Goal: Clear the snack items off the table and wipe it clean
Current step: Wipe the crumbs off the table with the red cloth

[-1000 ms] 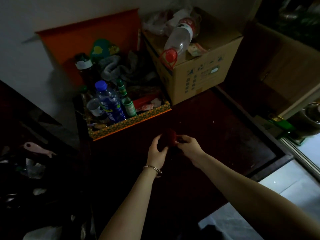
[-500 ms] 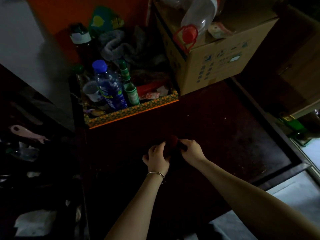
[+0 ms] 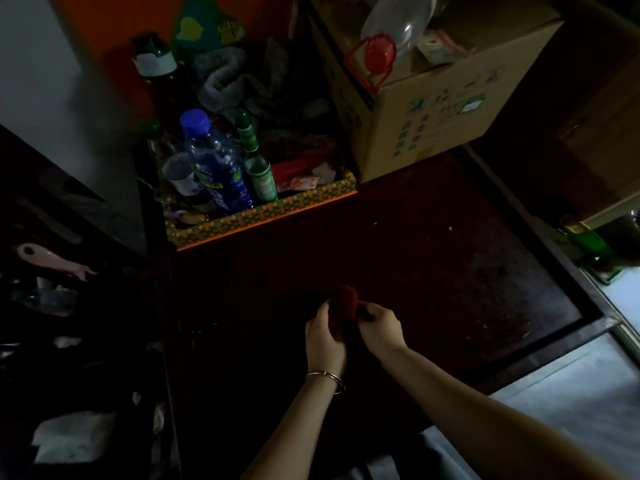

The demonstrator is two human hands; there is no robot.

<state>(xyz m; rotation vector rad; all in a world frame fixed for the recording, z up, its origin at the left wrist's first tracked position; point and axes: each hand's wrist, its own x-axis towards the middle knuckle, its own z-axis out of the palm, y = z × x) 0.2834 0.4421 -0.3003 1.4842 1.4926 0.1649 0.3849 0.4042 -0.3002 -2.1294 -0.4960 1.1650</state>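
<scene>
A small dark red cloth (image 3: 346, 305) is bunched between both hands over the middle of the dark wooden table (image 3: 433, 258). My left hand (image 3: 323, 336), with a thin bracelet at the wrist, curls its fingers round the cloth's left side. My right hand (image 3: 381, 327) pinches the cloth's right edge. The light is dim and most of the cloth is hidden by my fingers. A few pale crumbs dot the tabletop to the right.
A patterned orange-edged tray box (image 3: 263, 216) at the table's back holds a blue-capped water bottle (image 3: 216, 164), a green bottle (image 3: 258, 164) and wrappers. A cardboard box (image 3: 433, 109) with an empty plastic bottle (image 3: 388, 32) stands back right. Dark clutter lies left of the table.
Both hands have drawn the red cloth nearer to me across the table; the view has tilted down and closer to the boxes.
</scene>
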